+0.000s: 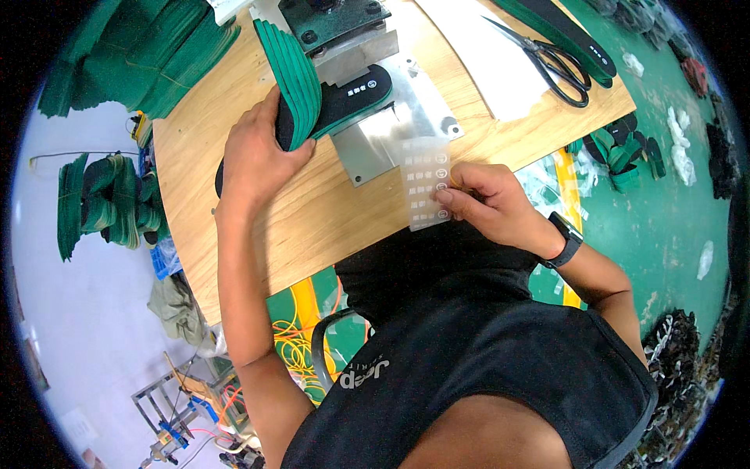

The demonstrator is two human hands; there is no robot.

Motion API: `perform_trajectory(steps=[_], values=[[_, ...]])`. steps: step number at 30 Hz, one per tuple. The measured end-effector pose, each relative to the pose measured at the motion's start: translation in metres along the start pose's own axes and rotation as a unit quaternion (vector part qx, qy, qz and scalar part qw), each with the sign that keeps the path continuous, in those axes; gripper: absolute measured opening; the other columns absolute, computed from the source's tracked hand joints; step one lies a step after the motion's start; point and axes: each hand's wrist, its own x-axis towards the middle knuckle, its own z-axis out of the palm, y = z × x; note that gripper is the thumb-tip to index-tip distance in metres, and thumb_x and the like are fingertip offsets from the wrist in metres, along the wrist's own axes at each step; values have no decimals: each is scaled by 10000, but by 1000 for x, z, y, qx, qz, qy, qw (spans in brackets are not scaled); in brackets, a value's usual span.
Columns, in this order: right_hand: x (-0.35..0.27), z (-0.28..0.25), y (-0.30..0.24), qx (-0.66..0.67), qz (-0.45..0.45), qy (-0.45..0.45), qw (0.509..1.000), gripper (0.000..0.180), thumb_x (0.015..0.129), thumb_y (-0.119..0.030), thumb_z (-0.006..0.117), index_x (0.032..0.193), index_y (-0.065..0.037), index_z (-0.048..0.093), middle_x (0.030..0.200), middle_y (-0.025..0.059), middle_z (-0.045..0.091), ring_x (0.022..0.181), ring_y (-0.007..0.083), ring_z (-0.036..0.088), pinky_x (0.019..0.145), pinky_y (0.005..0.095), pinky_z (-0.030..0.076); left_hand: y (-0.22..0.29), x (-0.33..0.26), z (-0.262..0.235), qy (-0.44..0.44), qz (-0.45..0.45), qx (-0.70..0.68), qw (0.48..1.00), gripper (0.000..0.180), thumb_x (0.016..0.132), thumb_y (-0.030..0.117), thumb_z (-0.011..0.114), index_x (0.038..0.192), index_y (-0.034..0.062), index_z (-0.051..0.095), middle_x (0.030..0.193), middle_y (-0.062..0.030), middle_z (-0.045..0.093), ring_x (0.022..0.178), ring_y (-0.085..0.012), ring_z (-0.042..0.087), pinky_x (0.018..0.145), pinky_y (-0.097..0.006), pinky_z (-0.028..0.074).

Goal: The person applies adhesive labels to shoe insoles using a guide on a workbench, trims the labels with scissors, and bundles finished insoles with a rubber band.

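Note:
My left hand [262, 152] is wrapped round a bent stack of green insoles [291, 78], thumb on the near side. Beside the stack, a black-topped insole [367, 94] with a white printed mark lies under the metal head of a press [355, 56]. It rests partly on a shiny metal base plate [376, 144]. Between thumb and fingers, my right hand [492, 202] pinches the edge of a translucent sheet of white transfer labels [426, 184]. The sheet hangs over the plate's near corner and the table edge. Part of another black insole shows left of my left wrist.
Black-handled scissors [558, 66] lie on a white sheet [488, 59] at the right, next to more insoles [566, 39]. Large green insole stacks [141, 55] stand at the far left of the wooden table [312, 227]. Yellow hoses [297, 336] coil on the floor below.

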Motion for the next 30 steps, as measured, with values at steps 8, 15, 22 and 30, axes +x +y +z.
perform_trajectory(steps=[8, 15, 22, 30], values=[[3, -2, -18, 15, 23, -19, 999, 136, 857, -100, 660, 790, 0, 596, 612, 64, 536, 565, 109, 508, 523, 261, 406, -25, -8, -5, 96, -63, -280, 953, 419, 699, 107, 686, 1092, -20, 612, 775, -37, 629, 704, -83, 551, 683, -229, 463], [28, 10, -25, -92, -139, -33, 985, 133, 841, -113, 661, 823, 6, 606, 649, 133, 561, 570, 249, 529, 535, 326, 419, -71, -18, -5, 274, -72, -445, 849, 411, 704, 10, 661, 1097, -34, 546, 1000, -93, 601, 893, -176, 587, 824, -308, 457], [75, 17, -28, -223, -234, -67, 944, 122, 831, -121, 625, 821, 0, 613, 809, 151, 583, 717, 346, 580, 608, 396, 466, -62, -17, -4, 255, -65, -461, 848, 394, 705, 21, 668, 1076, -39, 549, 976, -92, 611, 871, -171, 592, 812, -308, 465], [116, 38, -12, -492, -273, 5, 827, 100, 802, -114, 597, 848, -26, 584, 1051, 181, 564, 764, 317, 621, 624, 368, 515, -60, -20, -5, 248, -39, -421, 871, 399, 709, 49, 683, 1079, -38, 562, 980, -84, 628, 873, -168, 594, 819, -306, 466]])
